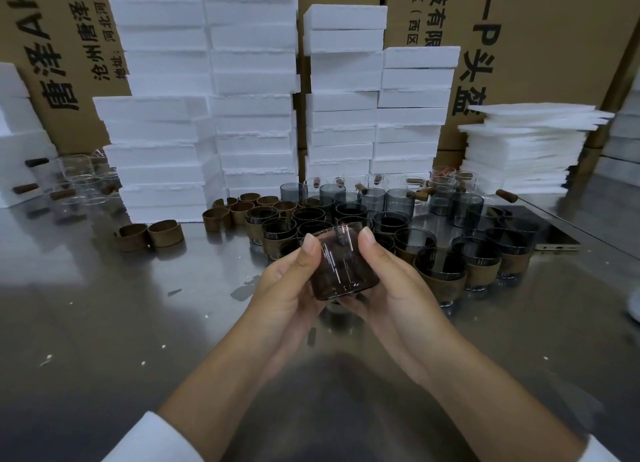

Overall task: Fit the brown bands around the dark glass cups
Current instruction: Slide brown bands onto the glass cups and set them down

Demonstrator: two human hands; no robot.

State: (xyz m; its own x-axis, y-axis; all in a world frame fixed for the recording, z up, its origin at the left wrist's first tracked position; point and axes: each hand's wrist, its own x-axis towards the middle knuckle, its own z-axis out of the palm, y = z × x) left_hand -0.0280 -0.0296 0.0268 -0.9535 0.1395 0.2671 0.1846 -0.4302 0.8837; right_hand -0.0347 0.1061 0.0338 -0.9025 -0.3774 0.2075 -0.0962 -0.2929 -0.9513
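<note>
Gripping one dark glass cup (341,266) between your left hand (291,288) and right hand (391,281) above the steel table (104,323), you've banded cups (440,271) ahead, yet loose brown bands (166,233) and bare grey cups (372,198) remain.

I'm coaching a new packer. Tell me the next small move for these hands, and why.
Probably reach for a loose band on the table. Both hands, left and right, hold one dark cup tipped in the air, and no band shows around it, unlike the banded cups beside it.
</note>
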